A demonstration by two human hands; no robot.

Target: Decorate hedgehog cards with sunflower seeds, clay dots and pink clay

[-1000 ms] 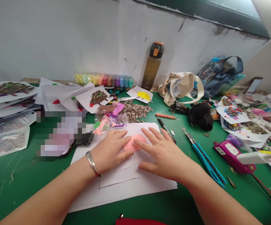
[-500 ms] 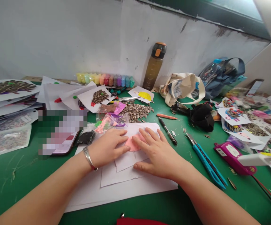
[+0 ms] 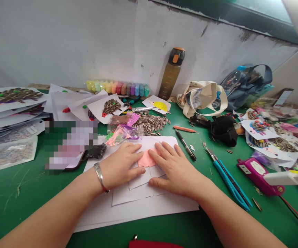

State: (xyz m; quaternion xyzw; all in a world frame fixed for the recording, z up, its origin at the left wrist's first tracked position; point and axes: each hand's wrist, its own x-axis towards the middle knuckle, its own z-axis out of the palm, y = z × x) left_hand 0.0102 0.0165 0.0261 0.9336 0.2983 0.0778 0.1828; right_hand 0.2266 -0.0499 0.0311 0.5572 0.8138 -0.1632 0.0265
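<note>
A flat patch of salmon-pink modelling clay (image 3: 146, 160) lies on a small white sheet (image 3: 138, 179), which rests on larger white paper (image 3: 107, 215). My left hand (image 3: 124, 161), with a silver bangle at the wrist, lies with fingers apart at the clay's left edge. From the right, my right hand (image 3: 171, 165) is spread flat, its index finger on the clay and its thumb on the paper. Faint pencil lines show just below the clay. Part of the clay's right side is hidden under my right fingers.
Sunflower seeds (image 3: 151, 122) are piled behind the paper. To the right lie a black pen (image 3: 185, 144), a clay stick (image 3: 185, 129), a blue utility knife (image 3: 229, 179) with blade exposed, and a magenta glue gun (image 3: 259, 175). A phone (image 3: 71, 151) lies left; a bottle (image 3: 172, 74) stands behind.
My left hand has shifted slightly down and away from the clay's middle, so more of the clay shows. The right hand has barely moved; the whole view has drifted a little.
</note>
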